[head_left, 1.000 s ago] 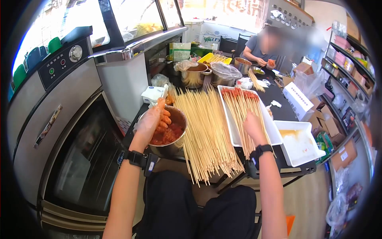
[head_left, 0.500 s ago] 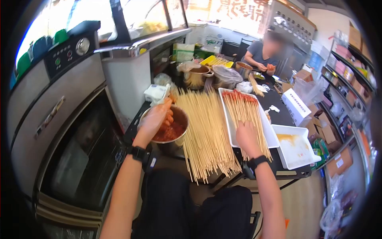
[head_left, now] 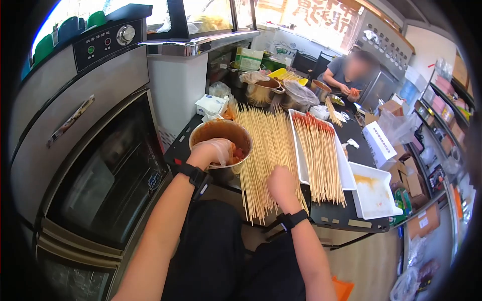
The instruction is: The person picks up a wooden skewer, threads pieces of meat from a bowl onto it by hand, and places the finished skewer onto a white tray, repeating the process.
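My left hand [head_left: 213,152], in a clear plastic glove, reaches down into a metal pot [head_left: 203,131] of red, sauce-coated pieces [head_left: 240,152]. Its fingertips are hidden among the pieces and by the pot's rim. Over a broad pile of bare bamboo skewers [head_left: 261,135], my right hand [head_left: 282,185] is closed, its curled fingers on the sticks. Beside the pile, a white tray [head_left: 346,170] holds skewers with red pieces threaded on their far ends [head_left: 314,123].
A second white tray [head_left: 374,193] with yellowish liquid lies at the table's right. Behind the skewers stand more pots [head_left: 263,93] and a tissue pack [head_left: 211,104]. Across the table, a person [head_left: 341,75] handles reddish food. A glass-doored cabinet [head_left: 105,175] stands left; shelves [head_left: 447,120] stand right.
My left hand has gone from above the pot's rim down into it. My right hand has moved left from the tray of threaded skewers to the bare pile. The view has shifted slightly.
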{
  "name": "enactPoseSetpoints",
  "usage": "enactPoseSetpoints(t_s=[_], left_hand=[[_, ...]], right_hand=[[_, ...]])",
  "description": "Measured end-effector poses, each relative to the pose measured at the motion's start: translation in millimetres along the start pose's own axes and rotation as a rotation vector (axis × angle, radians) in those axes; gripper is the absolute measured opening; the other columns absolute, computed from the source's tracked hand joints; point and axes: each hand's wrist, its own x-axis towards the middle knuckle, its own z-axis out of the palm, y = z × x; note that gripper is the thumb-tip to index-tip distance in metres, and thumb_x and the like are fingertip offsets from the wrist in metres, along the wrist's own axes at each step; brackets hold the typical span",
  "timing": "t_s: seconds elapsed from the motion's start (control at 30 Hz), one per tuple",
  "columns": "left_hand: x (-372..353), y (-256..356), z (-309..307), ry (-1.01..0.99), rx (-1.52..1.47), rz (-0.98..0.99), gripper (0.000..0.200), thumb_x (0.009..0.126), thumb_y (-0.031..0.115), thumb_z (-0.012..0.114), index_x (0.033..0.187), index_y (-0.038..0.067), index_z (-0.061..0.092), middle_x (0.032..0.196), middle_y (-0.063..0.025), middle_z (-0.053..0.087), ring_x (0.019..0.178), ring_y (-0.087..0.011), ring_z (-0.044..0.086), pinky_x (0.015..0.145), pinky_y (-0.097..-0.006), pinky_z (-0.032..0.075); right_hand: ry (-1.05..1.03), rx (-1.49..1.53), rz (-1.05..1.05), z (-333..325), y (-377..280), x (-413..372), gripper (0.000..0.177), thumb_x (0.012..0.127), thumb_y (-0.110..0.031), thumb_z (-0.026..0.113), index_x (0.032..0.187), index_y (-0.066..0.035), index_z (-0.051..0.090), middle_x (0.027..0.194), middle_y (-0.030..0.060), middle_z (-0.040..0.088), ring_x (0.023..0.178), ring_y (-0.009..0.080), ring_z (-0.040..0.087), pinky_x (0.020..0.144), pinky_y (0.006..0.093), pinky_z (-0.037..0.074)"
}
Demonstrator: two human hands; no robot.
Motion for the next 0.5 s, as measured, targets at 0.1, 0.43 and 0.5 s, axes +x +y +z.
enactPoseSetpoints(t_s=[0.1,0.43,0.5], left_hand=[[-5.2,9.5,-6.1,-0.059,-0.039,-0.156,0.039,0.078,0.039,0.054,0.105,0.013,0.062,0.111,-0.0072,0.06,0.104,-0.0263,0.056,0.083,-0.0404,0.046],[21.9,-29.5,11.5,0.401,-0.736,0.03,0.02,0.084,0.019,0.051,0.092,0.005,0.061,0.09,-0.0093,0.063,0.08,-0.0234,0.061,0.07,-0.0306,0.049],[11.8,-26.1,8.3,0.42,-1.422,0.093,0.021,0.089,0.016,0.046,0.09,-0.001,0.057,0.084,-0.0088,0.061,0.073,-0.0192,0.06,0.066,-0.0292,0.049]], right_hand=[[-0.009,0.096,0.055,-6.7,8.0,1.8,0.011,0.074,-0.004,0.051,0.076,0.005,0.057,0.076,0.0258,0.057,0.071,0.0419,0.058,0.061,0.0463,0.046],[0.051,0.483,0.166,-52.0,10.1,-52.3,0.014,0.09,-0.011,0.042,0.086,0.002,0.046,0.057,0.0162,0.053,0.05,0.0245,0.053,0.048,0.0362,0.04],[-0.022,0.771,0.246,-65.1,-0.9,-76.8,0.014,0.093,-0.013,0.039,0.09,0.0,0.045,0.056,0.0107,0.053,0.042,0.0118,0.045,0.041,0.0269,0.035]])
